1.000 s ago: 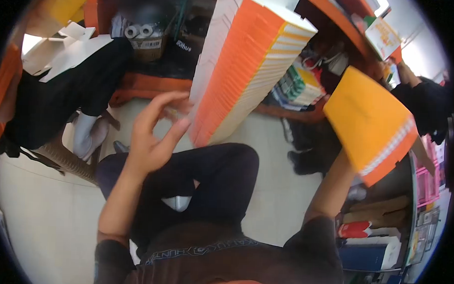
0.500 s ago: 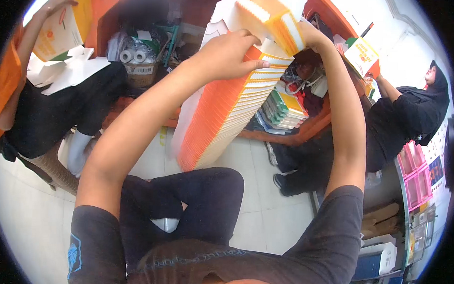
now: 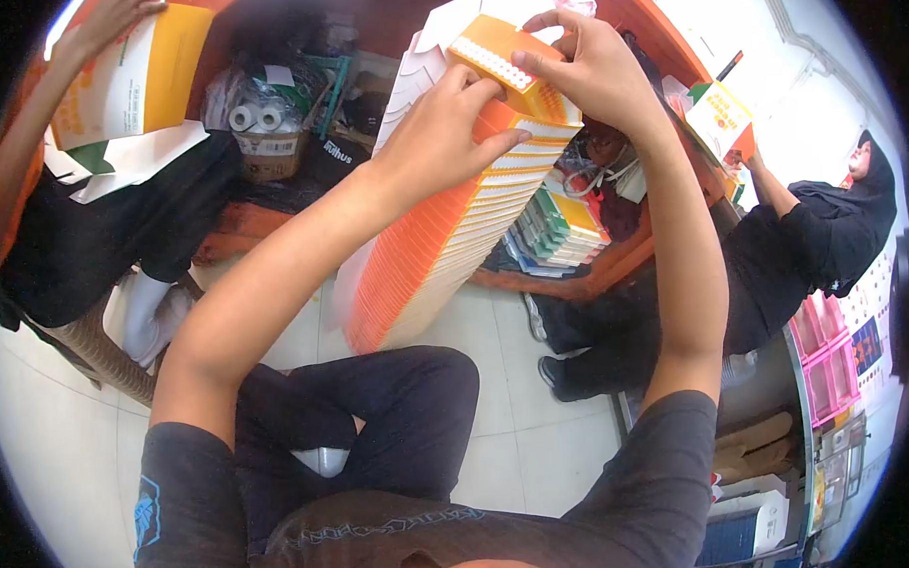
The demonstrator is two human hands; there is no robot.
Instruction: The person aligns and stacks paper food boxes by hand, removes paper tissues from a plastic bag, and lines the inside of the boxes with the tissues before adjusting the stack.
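A tall leaning stack of flat orange, yellow and white cardboard boxes point(image 3: 436, 228) stands in front of my crossed legs. On top sits a bundle of the same boxes with a yellow face and scalloped white edges point(image 3: 496, 51). My left hand point(image 3: 450, 129) holds the near left corner of the stack's top, its fingers curled against the bundle and its thumb stretched along the layered side. From the right, my right hand point(image 3: 597, 74) grips the bundle, with thumb and forefinger over its upper face. The undersides of both grips are hidden.
At left, a person's hand point(image 3: 119, 12) rests on a yellow and white box point(image 3: 131, 77). A person in black point(image 3: 817, 227) at right holds another printed box point(image 3: 719, 118). Orange shelving point(image 3: 615, 265) behind the stack holds piled boxes point(image 3: 562, 228) and wrapped rolls point(image 3: 260, 117).
The top bundle has come down and left onto the stack. My right hand has moved from behind its right side to over its top. The left person's box has shifted right.
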